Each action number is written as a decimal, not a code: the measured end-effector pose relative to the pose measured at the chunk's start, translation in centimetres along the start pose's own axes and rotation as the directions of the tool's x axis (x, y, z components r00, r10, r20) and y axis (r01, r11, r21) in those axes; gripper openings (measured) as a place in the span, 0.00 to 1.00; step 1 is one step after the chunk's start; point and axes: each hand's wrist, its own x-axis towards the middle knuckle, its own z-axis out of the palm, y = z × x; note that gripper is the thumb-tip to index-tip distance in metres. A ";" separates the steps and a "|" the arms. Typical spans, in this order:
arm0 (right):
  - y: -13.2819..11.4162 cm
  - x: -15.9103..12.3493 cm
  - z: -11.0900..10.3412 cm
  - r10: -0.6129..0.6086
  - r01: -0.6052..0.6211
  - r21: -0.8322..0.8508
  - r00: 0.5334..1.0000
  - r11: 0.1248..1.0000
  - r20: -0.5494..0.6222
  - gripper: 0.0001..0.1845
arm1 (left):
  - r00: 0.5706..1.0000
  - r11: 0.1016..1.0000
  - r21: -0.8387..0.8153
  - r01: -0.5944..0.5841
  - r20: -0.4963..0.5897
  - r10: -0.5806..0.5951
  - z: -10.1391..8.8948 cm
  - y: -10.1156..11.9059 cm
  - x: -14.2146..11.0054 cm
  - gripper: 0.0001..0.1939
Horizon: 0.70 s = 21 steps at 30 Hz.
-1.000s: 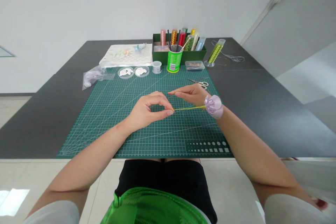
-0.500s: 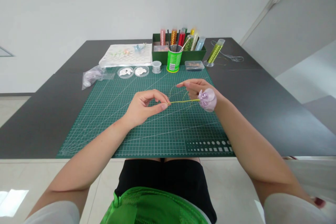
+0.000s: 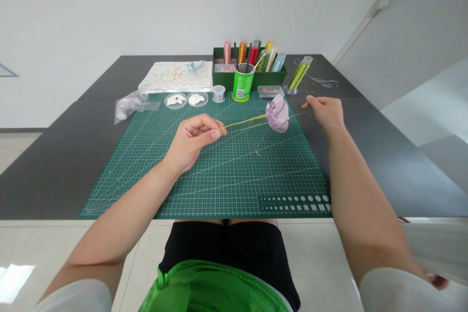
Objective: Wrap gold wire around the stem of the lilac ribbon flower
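My left hand (image 3: pixel 195 137) hovers over the green cutting mat (image 3: pixel 226 180) and pinches the near end of a thin green stem (image 3: pixel 243 121). The stem points up and to the right and carries a lilac fabric flower (image 3: pixel 277 112) at its far end. My right hand (image 3: pixel 325 111) is to the right of the flower, over the mat's right edge. Its fingertips are pinched together on a thin thread (image 3: pixel 296 116) that runs back toward the stem.
At the back of the dark table stand a green cup of tools (image 3: pixel 242 84), a green box of bead tubes (image 3: pixel 256 76), a green wire spool (image 3: pixel 298 75), a small clear box (image 3: pixel 270 91), two round dishes (image 3: pixel 185 100), a thread reel (image 3: pixel 218 93), a white tray (image 3: pixel 177 77) and a plastic bag (image 3: pixel 129 106).
My right hand has left the flower and drawn away to the right, pulling the thread out. My left hand has lifted the stem, so the flower now sits higher and farther back.
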 end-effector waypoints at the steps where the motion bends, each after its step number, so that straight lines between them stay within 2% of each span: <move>1: -0.1 -0.1 -0.5 0.043 -0.047 -0.050 0.996 0.998 -0.080 0.18 | 1.000 1.000 -0.006 0.002 -0.008 -0.002 0.0 0.1 0.0 0.16; 3: -0.2 -0.4 -1.3 0.100 -0.121 -0.106 0.977 0.987 -0.186 0.16 | 1.000 1.000 -0.017 0.003 -0.019 -0.004 -0.1 0.2 0.1 0.17; 7: -0.1 -0.3 -2.9 0.185 -0.238 -0.160 0.938 0.958 -0.293 0.18 | 0.998 1.000 -0.022 0.001 -0.065 -0.003 -0.3 0.5 0.3 0.19; 12: 1.4 0.3 -4.5 0.264 -0.399 -0.223 0.847 0.890 -0.461 0.26 | 0.996 0.996 -0.086 -0.030 -0.089 0.022 -0.6 0.9 0.7 0.20; 16: 2.7 0.4 -5.0 0.311 -0.515 -0.262 0.774 0.816 -0.552 0.29 | 0.995 0.985 -0.160 -0.061 -0.091 0.047 -0.9 1.2 0.9 0.20; 19: 3.1 0.6 -4.5 0.295 -0.537 -0.308 0.762 0.786 -0.576 0.26 | 0.993 0.990 -0.125 -0.061 -0.107 0.048 -1.0 1.2 0.9 0.20; 21: 2.6 0.8 -3.8 0.227 -0.489 -0.371 0.795 0.790 -0.563 0.21 | 0.993 0.995 -0.085 -0.045 -0.114 0.036 -0.9 1.1 0.8 0.19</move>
